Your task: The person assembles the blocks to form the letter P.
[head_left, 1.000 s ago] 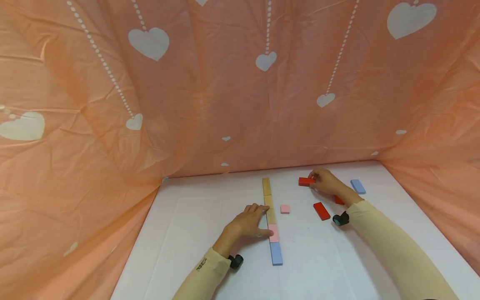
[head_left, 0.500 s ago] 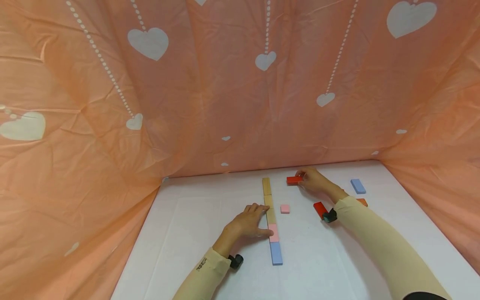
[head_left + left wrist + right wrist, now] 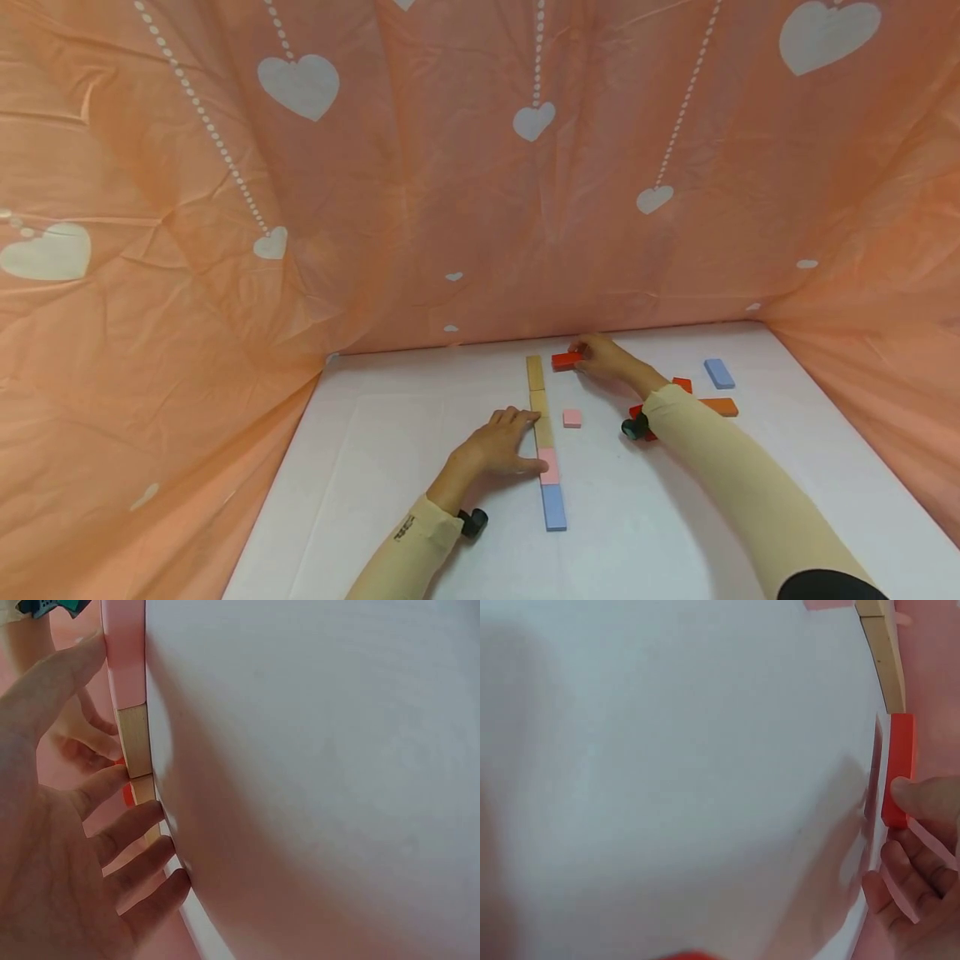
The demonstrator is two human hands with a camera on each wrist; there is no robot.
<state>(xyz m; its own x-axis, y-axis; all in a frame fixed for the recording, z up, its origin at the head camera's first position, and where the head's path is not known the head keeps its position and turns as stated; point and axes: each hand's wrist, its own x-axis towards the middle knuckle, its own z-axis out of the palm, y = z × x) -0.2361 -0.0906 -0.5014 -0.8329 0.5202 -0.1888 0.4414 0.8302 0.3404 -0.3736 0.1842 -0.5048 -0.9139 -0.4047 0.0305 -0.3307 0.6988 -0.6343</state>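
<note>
A straight row of blocks runs away from the person: a blue block [image 3: 554,507] nearest, then a pink block [image 3: 549,466], then several wooden blocks [image 3: 535,373]. My left hand [image 3: 497,444] lies beside the row, thumb at the pink block and forefinger at a wooden one, fingers spread. In the left wrist view the thumb touches the pink block [image 3: 126,652]. My right hand [image 3: 603,358] pinches a red block [image 3: 566,361] just right of the row's far end. In the right wrist view the thumb presses on the red block [image 3: 901,750], with a shadow beside it.
A small pink block [image 3: 572,418] lies right of the row. Near the right forearm are two red blocks [image 3: 682,384], partly covered, an orange block [image 3: 720,407] and a blue block [image 3: 719,373]. An orange cloth with hearts [image 3: 465,208] hangs behind the white table [image 3: 360,467].
The right hand has carried the red block leftward to near the far end of the row, uncovering the orange block. The left hand has stayed where it was.
</note>
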